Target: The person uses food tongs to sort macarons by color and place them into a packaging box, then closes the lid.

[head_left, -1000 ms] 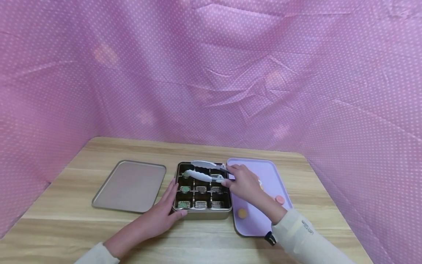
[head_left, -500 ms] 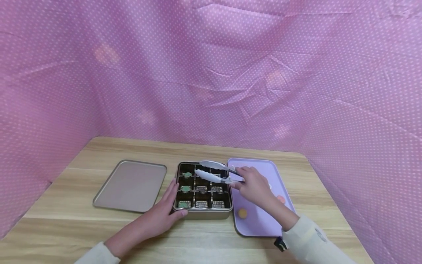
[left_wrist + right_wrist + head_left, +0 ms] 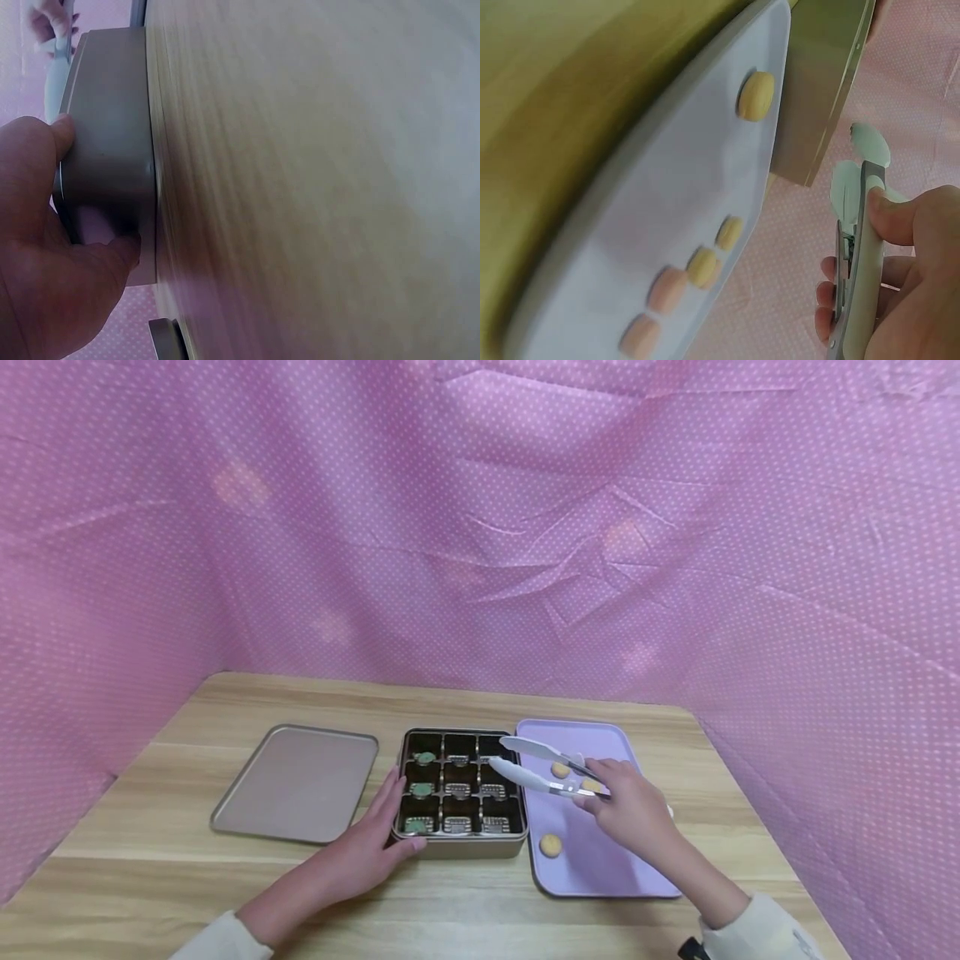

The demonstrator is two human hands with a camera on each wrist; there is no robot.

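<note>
My left hand (image 3: 367, 852) rests against the left side of a metal tin (image 3: 461, 849), its fingers laid straight along the wall and the thumb at the front corner. Inside, a dark divider forms several compartments; the left column bears green macarons (image 3: 422, 789), one per cell. With my right hand (image 3: 626, 802) I grip white-tipped tongs (image 3: 525, 777), whose arms are spread with nothing between them. Their tips overlap the tin's right rim in the head view. Below that hand, a lilac tray (image 3: 577, 739) bears several yellow macarons (image 3: 551, 845) and pink macarons (image 3: 667, 290).
A flat, rimmed metal lid or tray (image 3: 300, 785) lies left of the tin. Everything stands on a wood-grain table (image 3: 172, 793), with a pink dotted curtain (image 3: 480, 568) behind and at both sides. The lilac tray sits right beside the tin.
My right hand and the tongs have drawn right, from the tin's back left cell towards the tray. A green macaron now lies in that cell. The left hand stays put.
</note>
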